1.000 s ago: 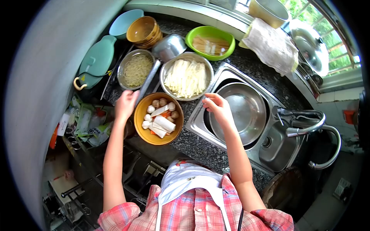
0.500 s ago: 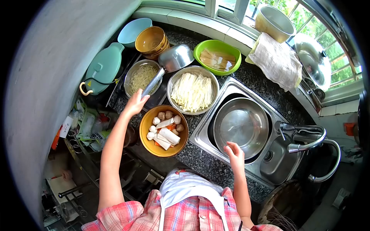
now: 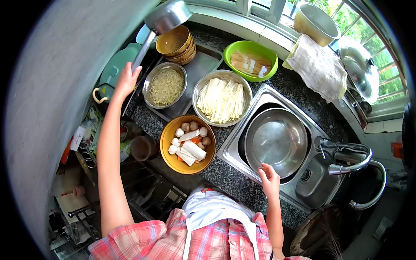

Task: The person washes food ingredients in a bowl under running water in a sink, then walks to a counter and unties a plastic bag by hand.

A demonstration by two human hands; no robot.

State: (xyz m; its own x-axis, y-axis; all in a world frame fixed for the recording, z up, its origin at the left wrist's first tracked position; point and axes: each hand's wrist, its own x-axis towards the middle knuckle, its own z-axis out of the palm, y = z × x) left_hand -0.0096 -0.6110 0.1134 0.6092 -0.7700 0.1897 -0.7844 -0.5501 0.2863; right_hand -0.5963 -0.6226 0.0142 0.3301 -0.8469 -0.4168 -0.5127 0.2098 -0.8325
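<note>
My left hand (image 3: pixel 125 81) is closed round the long handle of a metal water ladle (image 3: pixel 168 16), raised over the back left of the counter. Below the ladle stand stacked brown bowls (image 3: pixel 173 41). Near my right hand (image 3: pixel 270 180) is the front rim of a large steel basin (image 3: pixel 277 138) set in the sink; the fingers are loosely bent and apart, holding nothing. Between my arms stands a yellow-brown bowl (image 3: pixel 164 151) of meatballs, white pieces and orange pieces. Behind it are a steel bowl of bean sprouts (image 3: pixel 167 86) and one of enoki mushrooms (image 3: pixel 221 102).
A green basin (image 3: pixel 253 48) with tan strips in liquid sits by the window ledge. The faucet (image 3: pixel 346 167) arches over the small sink (image 3: pixel 318 186). A teal lidded pot (image 3: pixel 117 65) stands at left. A cloth (image 3: pixel 318 67), pot (image 3: pixel 316 24) and lid (image 3: pixel 357 67) line the window.
My left hand has lifted the ladle up and to the left, away from above the bean sprouts, uncovering the metal tray behind them. My right hand has barely moved; the view has shifted slightly.
</note>
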